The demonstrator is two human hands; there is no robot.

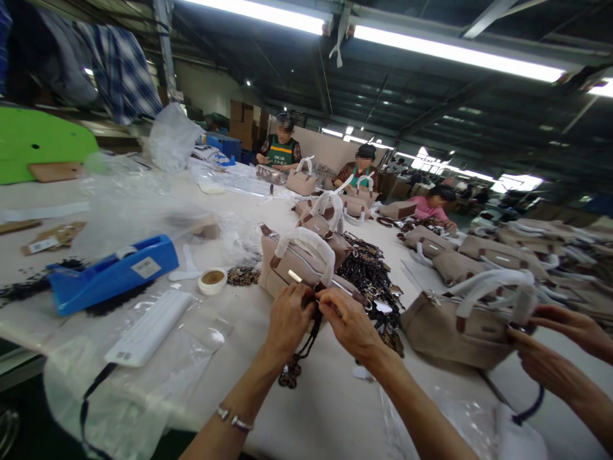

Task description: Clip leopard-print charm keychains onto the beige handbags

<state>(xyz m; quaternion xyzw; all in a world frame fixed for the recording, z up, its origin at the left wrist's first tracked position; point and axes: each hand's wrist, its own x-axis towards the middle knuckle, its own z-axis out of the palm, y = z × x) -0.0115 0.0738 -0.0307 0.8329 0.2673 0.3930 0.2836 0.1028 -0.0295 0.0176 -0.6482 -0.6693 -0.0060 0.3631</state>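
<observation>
A beige handbag [280, 265] with white-wrapped handles stands before me on the table. My left hand [291, 316] and my right hand [348, 319] meet at its near side, just below a handle base. Both hands have their fingers closed around the top of a dark cord charm [290, 372], whose leopard-patterned pieces hang down between my wrists. The fingertips hide the exact point where the cord meets the bag. A pile of similar dark charms [366, 271] lies right behind the bag.
At right, a co-worker's hands [560, 345] touch another beige handbag [440, 326]. A blue tape dispenser [115, 271], a small round tub [212, 281] and a white power strip [149, 327] lie left. More handbags [498, 252] are heaped far right. Several people sit across the table.
</observation>
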